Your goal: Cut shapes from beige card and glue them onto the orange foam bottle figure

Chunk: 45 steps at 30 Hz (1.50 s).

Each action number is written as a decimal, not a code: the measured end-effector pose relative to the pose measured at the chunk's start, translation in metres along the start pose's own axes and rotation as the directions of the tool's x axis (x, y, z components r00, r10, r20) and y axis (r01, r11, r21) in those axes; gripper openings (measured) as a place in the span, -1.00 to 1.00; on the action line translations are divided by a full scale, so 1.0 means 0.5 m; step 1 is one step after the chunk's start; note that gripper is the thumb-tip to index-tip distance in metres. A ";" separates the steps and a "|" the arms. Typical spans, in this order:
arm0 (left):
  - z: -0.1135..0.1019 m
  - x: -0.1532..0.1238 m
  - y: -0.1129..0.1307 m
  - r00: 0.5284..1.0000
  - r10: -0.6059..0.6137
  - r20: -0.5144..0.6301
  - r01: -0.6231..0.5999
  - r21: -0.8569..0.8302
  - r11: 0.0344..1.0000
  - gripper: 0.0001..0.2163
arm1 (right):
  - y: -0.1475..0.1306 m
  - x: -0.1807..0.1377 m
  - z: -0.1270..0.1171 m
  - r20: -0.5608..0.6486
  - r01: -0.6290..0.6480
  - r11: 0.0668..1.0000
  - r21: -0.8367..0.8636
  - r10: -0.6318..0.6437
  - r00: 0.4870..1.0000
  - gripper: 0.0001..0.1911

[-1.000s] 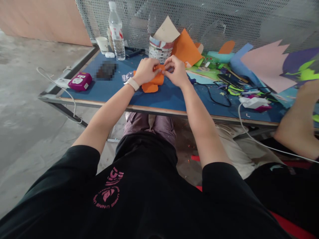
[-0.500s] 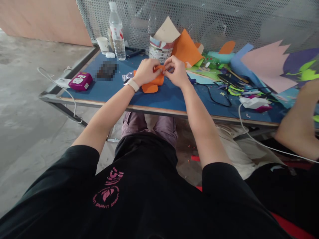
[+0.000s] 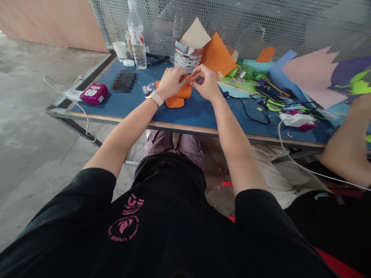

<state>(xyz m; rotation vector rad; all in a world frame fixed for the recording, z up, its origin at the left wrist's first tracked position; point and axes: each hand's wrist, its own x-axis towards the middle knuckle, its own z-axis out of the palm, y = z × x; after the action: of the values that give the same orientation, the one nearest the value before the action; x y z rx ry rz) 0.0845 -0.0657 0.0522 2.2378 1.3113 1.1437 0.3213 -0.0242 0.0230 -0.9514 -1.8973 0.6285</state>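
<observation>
Orange paper [image 3: 175, 102] lies around a small clear plastic bottle [image 3: 150, 88], whose neck end sticks out to the left on the blue tabletop. My left hand [image 3: 174, 82] rests over the wrapped bottle, its fingers closed on the upper part of the orange paper. From the right, my right hand [image 3: 206, 80] pinches the same paper between thumb and forefinger, close to the left fingertips. The hands hide much of the bottle and the exact fold between the fingers.
Behind my hands stands a woven container [image 3: 188, 58] with card in it. A tall water bottle [image 3: 136, 38] and a paper cup [image 3: 119, 51] are back left, a magenta box [image 3: 94, 93] left. Coloured paper scraps, cables and a white charger [image 3: 295, 119] lie right, near another person's arm [image 3: 352, 143].
The view has shifted very slightly. Both hands stay at the orange paper with nearly the same grip; only small finger movement shows.
</observation>
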 end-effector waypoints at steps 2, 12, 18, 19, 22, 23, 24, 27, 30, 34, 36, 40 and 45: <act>-0.002 -0.001 -0.003 1.000 0.001 0.021 -0.001 0.039 0.999 -0.51 | -0.002 0.000 0.000 0.001 0.014 1.000 -0.023 -0.014 1.000 -0.13; -0.054 0.009 -0.062 0.996 0.031 0.081 -0.049 0.237 0.970 -0.74 | -0.030 -0.004 0.001 -0.001 -0.017 0.982 -0.187 0.017 1.000 -0.19; -0.076 -0.004 -0.077 0.999 -0.031 0.030 0.027 0.121 0.992 -0.81 | -0.006 -0.006 -0.005 0.031 -0.057 0.990 -0.132 0.061 0.998 -0.10; -0.079 -0.010 -0.069 0.999 -0.051 0.014 0.050 0.057 0.997 -0.79 | -0.003 -0.006 -0.004 0.028 -0.079 0.994 -0.071 0.081 0.996 -0.09; -0.090 -0.030 -0.033 0.991 -0.129 -0.024 0.124 -0.148 0.981 -0.74 | 0.002 -0.008 0.002 0.047 -0.166 0.985 0.049 0.164 0.985 -0.07; -0.093 -0.035 -0.021 0.989 -0.146 -0.028 0.138 -0.193 0.971 -0.73 | 0.001 -0.009 0.005 0.061 -0.193 0.980 0.059 0.189 0.980 -0.06; -0.095 -0.038 -0.013 0.987 -0.156 -0.032 0.145 -0.219 0.965 -0.72 | 0.000 -0.010 0.008 0.070 -0.212 0.975 0.066 0.208 0.976 -0.06; -0.093 -0.036 -0.015 0.986 -0.165 -0.028 0.155 -0.221 0.963 -0.71 | -0.010 -0.013 0.015 0.084 -0.236 0.964 0.124 0.227 0.970 -0.09; -0.080 -0.020 -0.058 0.989 -0.147 -0.023 0.139 -0.217 0.966 -0.76 | -0.018 -0.015 0.019 0.081 -0.234 0.957 0.172 0.222 0.972 -0.12; -0.066 0.001 -0.117 0.991 -0.095 -0.097 0.071 -0.230 0.971 -0.80 | -0.016 -0.012 0.021 0.061 -0.184 0.971 0.155 0.177 0.982 0.00; -0.066 0.006 -0.127 0.978 -0.124 -0.167 0.096 -0.165 0.982 -0.72 | -0.015 -0.010 0.017 0.033 -0.161 0.977 0.141 0.157 0.987 0.05; -0.083 0.002 -0.096 0.923 -0.243 -0.299 0.259 0.016 0.966 -0.49 | -0.030 -0.011 0.002 -0.056 -0.126 0.980 0.152 0.136 0.989 0.01; -0.112 -0.034 0.012 0.945 -0.307 -0.111 0.316 0.069 0.946 -0.26 | -0.054 -0.013 -0.010 -0.137 -0.083 0.982 0.169 0.107 0.985 -0.06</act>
<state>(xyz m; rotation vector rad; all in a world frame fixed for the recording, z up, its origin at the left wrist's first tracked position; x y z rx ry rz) 0.0409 -0.0902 0.0829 1.9550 1.7124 1.1093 0.3177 -0.0449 0.0418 -0.9596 -1.6525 0.7385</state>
